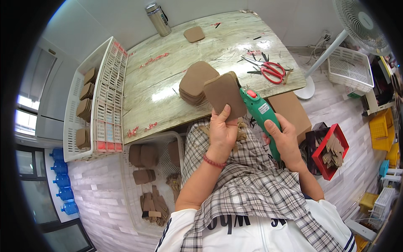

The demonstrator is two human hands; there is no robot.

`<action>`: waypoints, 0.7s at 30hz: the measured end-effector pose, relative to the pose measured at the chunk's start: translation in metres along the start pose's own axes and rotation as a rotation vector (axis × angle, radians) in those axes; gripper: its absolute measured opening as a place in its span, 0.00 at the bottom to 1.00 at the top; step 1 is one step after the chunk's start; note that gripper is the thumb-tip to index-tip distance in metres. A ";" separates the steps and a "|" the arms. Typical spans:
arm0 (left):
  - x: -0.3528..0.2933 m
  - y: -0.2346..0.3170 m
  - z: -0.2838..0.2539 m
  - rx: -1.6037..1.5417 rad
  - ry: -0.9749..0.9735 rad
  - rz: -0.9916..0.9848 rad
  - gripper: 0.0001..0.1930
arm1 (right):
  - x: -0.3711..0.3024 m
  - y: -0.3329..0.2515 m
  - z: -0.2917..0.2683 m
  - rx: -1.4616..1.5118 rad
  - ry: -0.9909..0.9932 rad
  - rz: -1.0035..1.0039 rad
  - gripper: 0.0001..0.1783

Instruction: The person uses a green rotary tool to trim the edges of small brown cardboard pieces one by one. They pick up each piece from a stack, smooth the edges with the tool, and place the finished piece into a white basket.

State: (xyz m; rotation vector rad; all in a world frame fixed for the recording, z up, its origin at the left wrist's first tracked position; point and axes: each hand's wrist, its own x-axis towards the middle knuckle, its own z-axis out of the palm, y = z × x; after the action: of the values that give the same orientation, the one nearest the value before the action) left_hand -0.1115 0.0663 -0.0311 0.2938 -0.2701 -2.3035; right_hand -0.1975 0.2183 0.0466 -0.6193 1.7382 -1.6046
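Observation:
My left hand (224,130) grips a brown rounded-square pad (223,95), thumb on its face and fingers behind it. It may be more than one layer thick. In my right hand (284,138) is a green handheld electric cutter (261,110) with a red switch. The cutter's head touches or nearly touches the pad's right edge; its blade is too small to make out. Just left of the held pad, a stack of similar brown pads (197,80) lies on the table. Red-handled scissors (272,72) rest open toward the table's right end.
The wood-patterned table (163,77) carries a lone pad (194,34), a steel flask (158,20) and dark scraps. White crates hold brown pieces at the left (110,101) and below (126,197). A red-rimmed box (345,140) and a fan (362,26) stand at the right.

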 end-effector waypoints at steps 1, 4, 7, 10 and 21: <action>-0.001 -0.002 -0.002 0.005 0.003 -0.010 0.17 | 0.001 0.000 -0.001 -0.002 0.005 -0.004 0.19; -0.003 -0.002 -0.008 0.070 -0.029 -0.019 0.16 | 0.001 -0.005 -0.004 0.010 -0.001 0.001 0.19; -0.005 0.007 -0.011 0.168 -0.038 -0.013 0.16 | -0.001 -0.011 -0.012 0.031 -0.062 0.018 0.19; -0.003 0.021 -0.012 0.311 -0.065 -0.007 0.16 | -0.002 -0.007 -0.026 0.056 -0.110 0.042 0.19; 0.001 0.082 -0.026 0.827 -0.168 -0.028 0.17 | -0.016 -0.006 -0.046 -0.112 -0.191 0.116 0.23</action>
State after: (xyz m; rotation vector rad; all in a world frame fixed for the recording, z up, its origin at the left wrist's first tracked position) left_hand -0.0488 0.0081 -0.0329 0.5075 -1.3109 -2.1326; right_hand -0.2220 0.2594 0.0555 -0.6892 1.6980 -1.3315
